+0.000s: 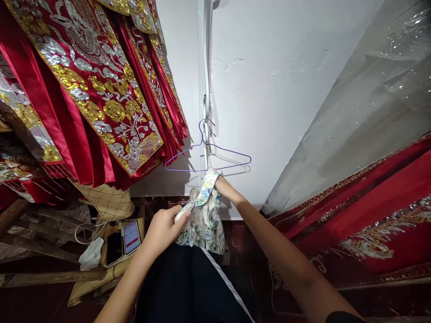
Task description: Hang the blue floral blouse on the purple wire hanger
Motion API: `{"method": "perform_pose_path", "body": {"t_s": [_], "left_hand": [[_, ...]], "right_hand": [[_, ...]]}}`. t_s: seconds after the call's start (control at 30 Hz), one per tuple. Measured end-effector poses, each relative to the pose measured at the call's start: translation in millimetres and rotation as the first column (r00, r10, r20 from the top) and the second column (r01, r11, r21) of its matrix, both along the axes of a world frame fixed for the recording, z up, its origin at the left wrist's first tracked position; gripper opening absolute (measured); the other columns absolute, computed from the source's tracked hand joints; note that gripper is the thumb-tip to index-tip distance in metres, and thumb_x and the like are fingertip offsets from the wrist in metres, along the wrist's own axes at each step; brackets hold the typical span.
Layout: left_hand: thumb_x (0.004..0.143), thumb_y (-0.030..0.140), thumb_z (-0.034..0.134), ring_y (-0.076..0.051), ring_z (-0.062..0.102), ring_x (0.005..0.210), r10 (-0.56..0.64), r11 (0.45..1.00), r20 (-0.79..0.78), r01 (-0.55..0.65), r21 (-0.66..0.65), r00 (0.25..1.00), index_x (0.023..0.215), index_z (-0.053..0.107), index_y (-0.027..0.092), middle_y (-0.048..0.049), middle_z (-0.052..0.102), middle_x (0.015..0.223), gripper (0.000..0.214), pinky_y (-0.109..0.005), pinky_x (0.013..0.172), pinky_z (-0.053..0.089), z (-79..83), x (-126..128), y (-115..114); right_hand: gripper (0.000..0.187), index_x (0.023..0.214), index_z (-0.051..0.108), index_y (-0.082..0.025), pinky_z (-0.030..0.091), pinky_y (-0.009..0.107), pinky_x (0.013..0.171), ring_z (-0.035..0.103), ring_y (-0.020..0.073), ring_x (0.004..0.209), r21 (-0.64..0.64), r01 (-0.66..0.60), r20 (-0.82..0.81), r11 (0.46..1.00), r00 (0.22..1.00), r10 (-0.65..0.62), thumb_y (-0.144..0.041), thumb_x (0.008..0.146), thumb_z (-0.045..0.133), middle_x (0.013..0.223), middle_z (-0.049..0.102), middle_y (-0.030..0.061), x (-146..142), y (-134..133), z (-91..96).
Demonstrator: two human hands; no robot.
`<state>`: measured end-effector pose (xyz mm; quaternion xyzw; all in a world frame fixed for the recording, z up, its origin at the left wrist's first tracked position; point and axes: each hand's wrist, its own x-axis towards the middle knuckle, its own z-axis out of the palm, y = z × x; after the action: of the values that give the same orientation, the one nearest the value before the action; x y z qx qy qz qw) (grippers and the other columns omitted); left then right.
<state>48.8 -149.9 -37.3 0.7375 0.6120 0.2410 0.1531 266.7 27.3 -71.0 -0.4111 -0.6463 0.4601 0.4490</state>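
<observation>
My left hand is closed on one edge of a small pale floral garment. My right hand grips the garment's upper strap, its fingers mostly hidden by the cloth. The garment hangs between both hands, bunched and drooping. Just above it a thin purple wire hanger hangs on a white wall strip, with nothing on it. My right hand is directly under the hanger's bottom bar.
Red robes with gold and silver embroidery hang at the left. A clear plastic cover over red embroidered cloth fills the right. Two phones and crumpled white tissue lie on a wooden bench at lower left. Dark cloth with a white stripe is below.
</observation>
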Motion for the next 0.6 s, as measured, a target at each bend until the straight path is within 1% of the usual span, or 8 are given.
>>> {"method": "perform_pose_path", "body": {"t_s": [0.07,0.13,0.23,0.3,0.37,0.43,0.53,0.6], "left_hand": [[0.099,0.056,0.035,-0.016,0.051,0.056,-0.036,0.998,-0.084,0.031,-0.062,0.996,0.068,0.046,0.021,0.0011,0.050,0.057,0.049,-0.026,0.056,0.026,-0.6,-4.0,-3.8],[0.100,0.053,0.034,-0.018,0.057,0.061,-0.064,0.992,-0.157,0.045,-0.121,0.986,0.072,0.052,0.021,-0.0013,0.057,0.062,0.046,-0.027,0.057,0.028,-5.3,-11.3,-5.1],[0.099,0.048,0.036,-0.023,0.065,0.071,-0.067,0.979,-0.213,0.023,-0.204,0.975,0.079,0.060,0.021,-0.0061,0.067,0.072,0.041,-0.028,0.061,0.036,-15.9,-27.3,-1.7],[0.098,0.045,0.038,-0.027,0.070,0.087,-0.056,0.973,-0.186,0.012,-0.230,0.981,0.089,0.066,0.021,-0.0103,0.074,0.089,0.038,-0.031,0.072,0.045,-21.4,-38.0,3.7],[0.096,0.043,0.042,-0.031,0.065,0.115,-0.050,0.982,-0.118,0.028,-0.184,0.992,0.100,0.069,0.020,-0.0146,0.071,0.120,0.036,-0.037,0.093,0.048,-23.0,-46.1,10.6],[0.095,0.042,0.044,-0.032,0.049,0.137,-0.077,0.994,-0.041,0.073,-0.083,0.996,0.100,0.070,0.019,-0.0151,0.057,0.144,0.034,-0.041,0.109,0.041,-20.4,-50.1,18.7],[0.096,0.038,0.044,-0.030,0.034,0.148,-0.124,0.989,0.075,0.117,0.086,0.989,0.087,0.068,0.020,-0.0128,0.047,0.153,0.031,-0.045,0.115,0.036,-13.4,-49.2,32.6],[0.095,0.037,0.046,-0.030,0.031,0.149,-0.112,0.980,0.164,0.082,0.181,0.980,0.081,0.065,0.020,-0.0127,0.044,0.155,0.029,-0.046,0.115,0.036,-9.2,-45.3,42.6]], "right_hand": [[0.026,0.098,0.063,-0.022,0.047,0.030,0.075,0.058,0.0193,0.079,0.003,-0.004,0.007,1.000,1.000,0.004,-0.040,0.083,0.052,0.088,0.067,0.0028,2.3,1.8,-11.8],[0.020,0.092,0.062,-0.022,0.045,0.028,0.073,0.056,0.0183,0.077,0.060,0.042,0.047,0.997,0.998,-0.045,-0.035,0.081,0.051,0.084,0.065,0.0010,11.7,1.8,-16.4],[0.010,0.075,0.055,-0.021,0.039,0.026,0.066,0.050,0.0164,0.069,0.208,0.120,0.142,0.971,0.978,-0.151,-0.027,0.077,0.047,0.070,0.057,-0.0007,30.2,-3.7,-13.5],[0.010,0.066,0.048,-0.020,0.034,0.025,0.061,0.045,0.0148,0.063,0.268,0.135,0.162,0.954,0.970,-0.183,-0.025,0.075,0.046,0.062,0.050,-0.0016,40.4,-10.9,-7.9],[0.014,0.061,0.042,-0.021,0.029,0.025,0.057,0.039,0.0131,0.060,0.284,0.160,0.145,0.945,0.967,-0.207,-0.025,0.073,0.047,0.058,0.042,-0.0027,47.0,-18.1,-0.8],[0.015,0.059,0.040,-0.021,0.026,0.025,0.055,0.035,0.0118,0.059,0.286,0.186,0.132,0.940,0.964,-0.231,-0.023,0.070,0.049,0.057,0.038,-0.0034,50.1,-22.5,6.9],[0.015,0.057,0.039,-0.020,0.023,0.025,0.054,0.032,0.0108,0.059,0.263,0.220,0.125,0.939,0.958,-0.259,-0.021,0.066,0.051,0.057,0.036,-0.0041,49.3,-22.3,15.5],[0.017,0.056,0.037,-0.021,0.022,0.025,0.053,0.030,0.0103,0.058,0.234,0.230,0.118,0.945,0.958,-0.262,-0.022,0.066,0.051,0.056,0.032,-0.0046,46.4,-20.3,16.9]]}}
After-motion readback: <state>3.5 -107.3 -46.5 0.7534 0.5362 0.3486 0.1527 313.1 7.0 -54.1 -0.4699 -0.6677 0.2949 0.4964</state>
